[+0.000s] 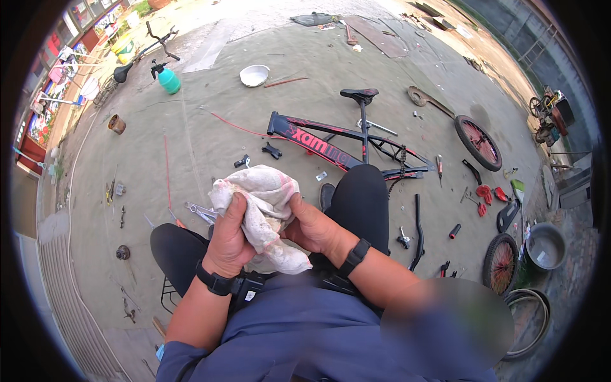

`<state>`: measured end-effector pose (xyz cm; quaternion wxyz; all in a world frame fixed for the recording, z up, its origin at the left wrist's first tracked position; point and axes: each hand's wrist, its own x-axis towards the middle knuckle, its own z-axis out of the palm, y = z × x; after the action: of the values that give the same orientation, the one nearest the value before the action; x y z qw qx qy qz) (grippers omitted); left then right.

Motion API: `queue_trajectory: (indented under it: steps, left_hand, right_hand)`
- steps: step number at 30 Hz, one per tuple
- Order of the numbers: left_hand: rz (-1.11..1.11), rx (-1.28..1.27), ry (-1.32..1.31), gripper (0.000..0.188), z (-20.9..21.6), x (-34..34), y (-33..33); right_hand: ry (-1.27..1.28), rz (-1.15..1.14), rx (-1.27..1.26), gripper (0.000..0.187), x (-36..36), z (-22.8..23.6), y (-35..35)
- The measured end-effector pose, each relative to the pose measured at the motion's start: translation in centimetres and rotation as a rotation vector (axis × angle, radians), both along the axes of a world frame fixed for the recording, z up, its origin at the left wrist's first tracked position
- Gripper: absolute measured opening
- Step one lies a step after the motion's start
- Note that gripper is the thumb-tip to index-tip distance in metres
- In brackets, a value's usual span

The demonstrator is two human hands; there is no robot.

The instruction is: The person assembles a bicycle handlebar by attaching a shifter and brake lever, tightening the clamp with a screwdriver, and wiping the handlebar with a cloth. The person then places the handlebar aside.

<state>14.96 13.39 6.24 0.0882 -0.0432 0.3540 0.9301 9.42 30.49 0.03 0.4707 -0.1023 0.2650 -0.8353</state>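
A stained white cloth (264, 191) is bunched up between my two hands, above my lap. My left hand (230, 237) grips its left side, thumb pressed on top. On the other side my right hand (312, 224) pinches the cloth, its thumb also uppermost. One end of the fabric hangs down toward my waist. Whether anything is wrapped inside the folds I cannot tell. Beyond my knees lies a dark bicycle frame (318, 141) with red markings, its saddle (359, 95) still fitted. Two brake-like black parts (272, 150) rest on the ground near the cloth.
Two small wheels (478, 142) lie at the right, near a grey metal basin (545, 246) and a black handlebar (417, 232). Red pedals (485, 194) and tools are scattered there. A white bowl (254, 76), a turquoise spray bottle (168, 79) and a rusty can (116, 124) stand farther off.
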Motion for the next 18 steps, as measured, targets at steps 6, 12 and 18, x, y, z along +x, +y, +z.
queue_trajectory:
  steps: [6,12,18]
  left_hand:
    - [-0.048,-0.320,-0.084,0.056,-1.9,0.1,1.6]
    - [0.061,-0.566,-0.082,0.104,-4.3,1.0,0.1]
    - [-0.094,-0.607,0.162,0.129,-3.7,1.3,1.2]
  right_hand:
    - [-0.144,-0.449,0.195,0.039,0.0,1.5,0.1]
    - [-0.103,-0.559,0.180,0.035,-2.0,2.7,1.7]
    - [-0.058,-0.292,0.553,0.056,-0.2,2.8,0.1]
